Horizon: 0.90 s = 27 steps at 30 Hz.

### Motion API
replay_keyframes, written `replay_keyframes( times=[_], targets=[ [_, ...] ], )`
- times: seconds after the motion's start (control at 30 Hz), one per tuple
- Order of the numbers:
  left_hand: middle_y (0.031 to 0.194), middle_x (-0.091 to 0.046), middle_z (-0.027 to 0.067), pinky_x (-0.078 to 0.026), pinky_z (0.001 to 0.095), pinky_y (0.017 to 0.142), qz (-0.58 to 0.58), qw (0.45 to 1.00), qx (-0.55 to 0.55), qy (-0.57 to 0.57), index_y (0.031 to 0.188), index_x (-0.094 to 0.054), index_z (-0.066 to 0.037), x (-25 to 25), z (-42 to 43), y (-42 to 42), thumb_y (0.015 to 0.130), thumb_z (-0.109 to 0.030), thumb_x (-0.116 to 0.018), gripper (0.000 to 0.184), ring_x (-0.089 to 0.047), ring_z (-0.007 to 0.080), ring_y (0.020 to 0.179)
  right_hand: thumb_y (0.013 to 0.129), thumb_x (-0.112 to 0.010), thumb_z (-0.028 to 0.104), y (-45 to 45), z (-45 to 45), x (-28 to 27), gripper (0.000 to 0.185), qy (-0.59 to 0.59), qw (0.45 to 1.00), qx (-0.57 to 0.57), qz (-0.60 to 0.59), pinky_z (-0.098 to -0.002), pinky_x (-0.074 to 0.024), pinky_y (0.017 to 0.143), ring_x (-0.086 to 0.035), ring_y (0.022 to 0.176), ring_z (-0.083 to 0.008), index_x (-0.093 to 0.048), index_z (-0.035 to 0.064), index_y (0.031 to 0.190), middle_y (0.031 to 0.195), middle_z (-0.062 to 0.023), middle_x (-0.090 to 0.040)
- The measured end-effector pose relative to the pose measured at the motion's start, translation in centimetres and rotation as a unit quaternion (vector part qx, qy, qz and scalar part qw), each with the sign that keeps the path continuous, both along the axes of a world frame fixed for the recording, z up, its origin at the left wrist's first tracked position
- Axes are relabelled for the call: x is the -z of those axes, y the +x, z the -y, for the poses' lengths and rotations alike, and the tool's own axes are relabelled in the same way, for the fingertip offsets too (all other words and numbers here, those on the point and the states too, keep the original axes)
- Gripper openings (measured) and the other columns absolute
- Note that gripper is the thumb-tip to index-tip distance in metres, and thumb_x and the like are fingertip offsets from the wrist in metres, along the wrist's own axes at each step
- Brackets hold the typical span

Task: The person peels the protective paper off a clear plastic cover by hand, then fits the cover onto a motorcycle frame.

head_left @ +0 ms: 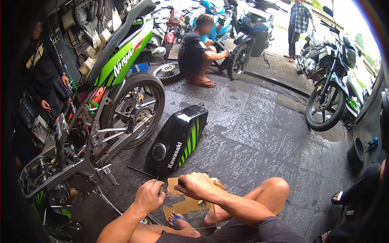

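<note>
My left hand (150,196) is closed, fingers curled in, with a dark bit at its fingertips that is too small to name. Close to its right, my right hand (197,187) is also closed, around a small dark thing mostly hidden by the fingers. Below and between both hands is a flat yellow-brown sheet (184,205) with cut-out gaps, above my feet; what supports it I cannot tell. Just beyond the hands, a black fuel tank (168,139) with green stripes and Kawasaki lettering rests on the floor.
A partly stripped green motorcycle (121,65) stands at left, its rear wheel (137,109) near the tank. Further back, a person (196,52) squats beside a blue motorcycle (253,36). At right are another motorcycle (328,81), a black bucket (356,152) and someone's sandalled foot (337,197).
</note>
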State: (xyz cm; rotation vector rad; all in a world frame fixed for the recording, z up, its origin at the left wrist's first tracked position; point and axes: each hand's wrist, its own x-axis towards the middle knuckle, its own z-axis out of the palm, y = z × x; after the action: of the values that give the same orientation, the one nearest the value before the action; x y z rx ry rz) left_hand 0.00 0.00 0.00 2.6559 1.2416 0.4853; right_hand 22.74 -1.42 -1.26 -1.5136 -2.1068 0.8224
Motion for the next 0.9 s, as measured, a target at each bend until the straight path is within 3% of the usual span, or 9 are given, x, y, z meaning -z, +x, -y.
replay_keyframes(
  times=[0.5, 0.77, 0.9],
  targets=[
    [0.092, -0.069, 0.0193, -0.055, 0.0449, 0.081, 0.005, 1.0, -0.013, -0.003, 0.096, -0.067, 0.001, 0.0, -0.2, -0.1, 0.074, -0.002, -0.064, 0.023, -0.067, 0.0374, 0.088, 0.091, -0.064, 0.037, -0.2, 0.0, -1.1, 0.036, 0.002, 1.0, -0.011, -0.015, -0.0526, -0.0525, 0.067, -0.067, 0.075, -0.0439, -0.067, 0.0013, 0.083, 0.075, -0.0238, -0.068],
    [0.081, -0.066, 0.0162, -0.053, 0.0449, 0.074, 0.0, 0.999, -0.002, 0.041, 0.086, -0.068, -0.002, 0.1, -0.5, -0.4, 0.072, -0.003, -0.064, 0.014, -0.064, 0.036, 0.078, 0.091, -0.065, 0.036, -0.5, 0.5, -1.2, 0.036, -0.001, 1.0, -0.014, -0.006, -0.0528, -0.0523, 0.066, -0.067, 0.074, -0.0433, -0.067, 0.0012, 0.082, 0.074, -0.0238, -0.068],
    [0.086, -0.067, 0.0186, -0.054, 0.0447, 0.076, 0.008, 1.0, -0.029, -0.004, 0.09, -0.068, -0.001, -0.3, -0.3, 0.0, 0.073, -0.004, -0.063, 0.018, -0.066, 0.0369, 0.082, 0.091, -0.065, 0.036, -0.5, 0.4, -0.5, 0.036, -0.001, 1.0, -0.003, -0.016, -0.0526, -0.052, 0.064, -0.067, 0.073, -0.0434, -0.066, 0.0016, 0.08, 0.073, -0.0239, -0.067]
  ],
)
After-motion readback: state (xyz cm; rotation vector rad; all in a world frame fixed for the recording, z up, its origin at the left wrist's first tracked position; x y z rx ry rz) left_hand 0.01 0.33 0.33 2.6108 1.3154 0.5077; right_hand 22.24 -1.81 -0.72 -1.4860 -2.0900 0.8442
